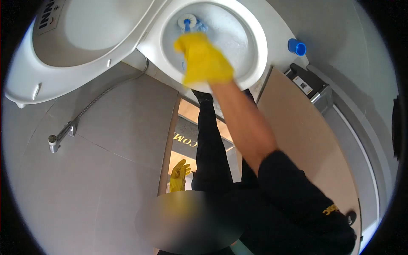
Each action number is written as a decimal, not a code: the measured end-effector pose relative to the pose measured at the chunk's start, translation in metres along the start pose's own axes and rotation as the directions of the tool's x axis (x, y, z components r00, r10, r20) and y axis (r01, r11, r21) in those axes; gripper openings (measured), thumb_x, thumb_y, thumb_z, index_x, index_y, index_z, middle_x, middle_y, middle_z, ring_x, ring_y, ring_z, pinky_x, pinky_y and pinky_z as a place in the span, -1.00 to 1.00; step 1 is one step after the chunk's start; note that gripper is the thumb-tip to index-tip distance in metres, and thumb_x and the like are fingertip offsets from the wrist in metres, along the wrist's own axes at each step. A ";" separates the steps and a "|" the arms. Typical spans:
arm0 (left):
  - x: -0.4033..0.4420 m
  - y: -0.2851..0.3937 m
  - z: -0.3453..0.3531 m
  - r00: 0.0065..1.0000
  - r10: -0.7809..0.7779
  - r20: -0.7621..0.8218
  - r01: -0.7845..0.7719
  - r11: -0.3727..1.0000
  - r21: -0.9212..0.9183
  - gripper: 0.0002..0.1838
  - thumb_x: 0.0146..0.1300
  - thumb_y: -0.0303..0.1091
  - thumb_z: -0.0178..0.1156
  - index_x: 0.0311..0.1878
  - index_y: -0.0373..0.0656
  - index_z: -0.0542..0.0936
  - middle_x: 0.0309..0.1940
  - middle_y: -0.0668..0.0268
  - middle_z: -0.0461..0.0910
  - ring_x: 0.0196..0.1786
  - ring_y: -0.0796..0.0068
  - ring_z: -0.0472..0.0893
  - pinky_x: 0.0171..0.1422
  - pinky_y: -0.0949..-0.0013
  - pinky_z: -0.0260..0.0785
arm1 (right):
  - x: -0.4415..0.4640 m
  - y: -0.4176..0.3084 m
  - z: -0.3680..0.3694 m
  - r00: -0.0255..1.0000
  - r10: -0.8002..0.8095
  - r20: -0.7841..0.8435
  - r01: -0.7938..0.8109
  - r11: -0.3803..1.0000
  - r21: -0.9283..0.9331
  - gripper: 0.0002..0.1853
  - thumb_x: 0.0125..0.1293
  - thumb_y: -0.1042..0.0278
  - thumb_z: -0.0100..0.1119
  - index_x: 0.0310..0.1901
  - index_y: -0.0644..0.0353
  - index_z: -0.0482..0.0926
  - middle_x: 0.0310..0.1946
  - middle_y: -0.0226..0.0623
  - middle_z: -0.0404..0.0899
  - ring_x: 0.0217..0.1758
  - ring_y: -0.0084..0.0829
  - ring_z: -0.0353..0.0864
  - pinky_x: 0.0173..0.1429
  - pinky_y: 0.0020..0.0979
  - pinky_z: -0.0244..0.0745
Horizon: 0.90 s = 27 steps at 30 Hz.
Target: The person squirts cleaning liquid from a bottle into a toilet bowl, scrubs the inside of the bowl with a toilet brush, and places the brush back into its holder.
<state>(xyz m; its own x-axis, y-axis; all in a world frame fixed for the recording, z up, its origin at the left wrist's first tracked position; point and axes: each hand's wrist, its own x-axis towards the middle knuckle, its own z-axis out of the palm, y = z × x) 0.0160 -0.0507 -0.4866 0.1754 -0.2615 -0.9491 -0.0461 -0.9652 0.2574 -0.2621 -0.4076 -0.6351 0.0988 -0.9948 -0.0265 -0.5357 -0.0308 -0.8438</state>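
While the gloved right hand (204, 59) is clamped on the brush (187, 20), whose head sits between ten and eleven o'clock inside the toilet bowl (260, 42), apply steady pressure and follow the inner curve in short, overlapping strokes. Hold the head low to limit splashing. The left hand (180, 173), at seven o'clock in the view, has its fingers apart; position it clear of splashes.
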 end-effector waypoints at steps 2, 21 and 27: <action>0.003 -0.013 -0.003 0.998 -0.063 0.026 0.065 0.996 -0.064 -0.61 0.60 -0.22 0.13 0.36 -0.18 0.55 0.14 0.07 0.69 0.10 0.24 0.72 0.26 0.27 0.55 | -0.006 0.066 0.019 0.954 0.271 0.128 -0.290 0.942 0.166 -0.59 0.11 0.38 0.31 0.05 0.17 0.64 -0.28 -0.21 0.66 -0.17 -0.19 0.67 -0.08 -0.21 0.59; 0.009 -0.014 0.016 0.996 -0.018 0.093 0.027 0.995 -0.096 -0.63 0.60 -0.30 0.13 0.37 -0.19 0.54 0.20 0.11 0.65 0.16 0.26 0.70 0.28 0.26 0.57 | -0.097 0.000 0.005 0.955 0.146 0.257 0.179 0.407 -0.896 -0.49 0.39 0.27 0.19 0.29 0.38 0.51 -0.52 -0.22 0.60 -0.47 -0.32 0.69 -0.57 -0.13 0.43; 0.012 -0.010 0.012 0.995 -0.013 0.097 0.025 0.992 -0.120 -0.65 0.62 -0.29 0.09 0.35 -0.19 0.56 0.14 0.12 0.69 0.17 0.30 0.69 0.26 0.29 0.50 | -0.143 -0.003 -0.090 0.621 0.569 0.539 0.147 0.591 -0.793 -0.46 0.39 0.26 0.14 0.39 0.10 0.47 -0.30 -0.06 0.74 -0.34 -0.15 0.78 -0.42 -0.06 0.57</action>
<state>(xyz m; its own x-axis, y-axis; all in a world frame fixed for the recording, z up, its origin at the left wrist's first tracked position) 0.0065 -0.0438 -0.5032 0.0798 -0.2476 -0.9656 0.0771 -0.9642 0.2536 -0.3497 -0.2744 -0.5804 0.2083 -0.5826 -0.7856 -0.9673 -0.2416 -0.0773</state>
